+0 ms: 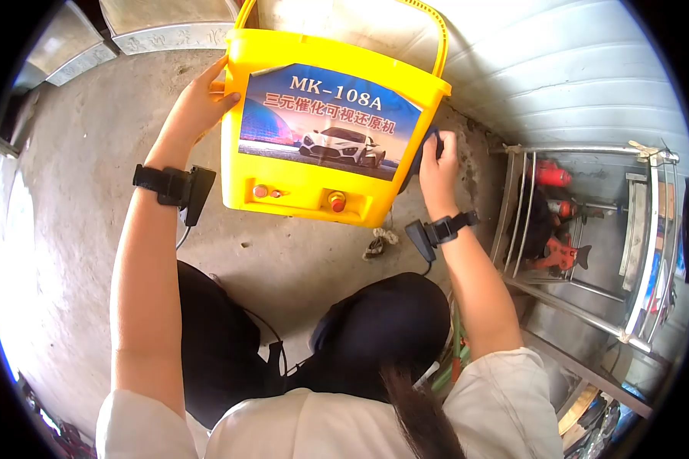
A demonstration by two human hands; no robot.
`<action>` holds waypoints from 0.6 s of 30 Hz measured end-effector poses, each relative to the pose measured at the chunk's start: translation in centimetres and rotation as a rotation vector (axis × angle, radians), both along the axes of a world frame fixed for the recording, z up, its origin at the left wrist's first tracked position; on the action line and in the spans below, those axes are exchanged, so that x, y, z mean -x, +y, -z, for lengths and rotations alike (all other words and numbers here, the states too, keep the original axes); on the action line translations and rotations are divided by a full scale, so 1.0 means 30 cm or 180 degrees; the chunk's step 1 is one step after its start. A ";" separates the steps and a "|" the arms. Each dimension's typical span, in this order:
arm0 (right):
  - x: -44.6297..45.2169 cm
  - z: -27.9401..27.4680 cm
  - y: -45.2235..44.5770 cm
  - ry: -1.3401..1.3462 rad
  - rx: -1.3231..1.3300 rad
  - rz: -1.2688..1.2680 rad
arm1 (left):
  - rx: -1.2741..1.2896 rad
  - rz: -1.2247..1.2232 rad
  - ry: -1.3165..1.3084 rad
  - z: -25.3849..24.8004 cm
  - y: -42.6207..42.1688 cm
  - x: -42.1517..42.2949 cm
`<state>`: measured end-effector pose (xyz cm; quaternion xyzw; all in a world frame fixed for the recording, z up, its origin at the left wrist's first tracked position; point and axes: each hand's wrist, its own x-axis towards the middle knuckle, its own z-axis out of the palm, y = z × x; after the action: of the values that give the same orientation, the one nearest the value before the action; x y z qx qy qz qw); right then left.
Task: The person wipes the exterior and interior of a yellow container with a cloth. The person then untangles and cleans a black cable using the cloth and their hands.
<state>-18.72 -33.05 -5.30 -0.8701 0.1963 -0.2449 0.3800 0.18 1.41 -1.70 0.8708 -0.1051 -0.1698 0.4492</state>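
Note:
A yellow plastic machine case [306,183] with a looped handle on top is in front of me, tilted. Its front carries a label [329,118] reading MK-108A over a picture of a white car. Below the label are a red knob [337,201] and two small fittings [261,191]. My left hand [204,99] grips the case's left edge, thumb at the front and the other fingers partly hidden. At the right side, my right hand [441,172] is closed on a dark cloth [421,157] pressed against the case. Part of that cloth is hidden behind the case.
To the right stands a metal rack [570,314] holding red tools [559,254], beside a pale corrugated wall [566,61]. Metal-edged panels [172,37] line the upper left. A small knotted rag [380,242] lies on the concrete floor [76,252]. Cables run from both wrist straps.

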 end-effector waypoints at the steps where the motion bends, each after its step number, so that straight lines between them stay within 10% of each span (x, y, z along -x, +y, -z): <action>1: -0.012 -0.007 -0.018 -0.0135 0.0088 -0.0060 | 0.0001 0.0010 -0.0033 0.000 0.000 -0.004; 12: -0.091 -0.052 -0.020 -0.0330 0.0109 0.0139 | -0.0134 0.0028 -0.0081 0.011 0.002 -0.005; 15: -0.020 -0.115 -0.074 0.0037 -0.0360 -0.0229 | -0.1574 -0.0113 -0.2867 -0.095 -0.059 0.083; 18: 0.105 -0.294 -0.112 -0.0307 -0.1003 -0.0002 | -0.0459 0.0235 -0.2563 -0.288 -0.199 0.181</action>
<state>-21.88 -36.41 3.52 -0.7870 0.2135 -0.2525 0.5208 -5.25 -4.56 6.93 0.8926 -0.2915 0.1616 0.3036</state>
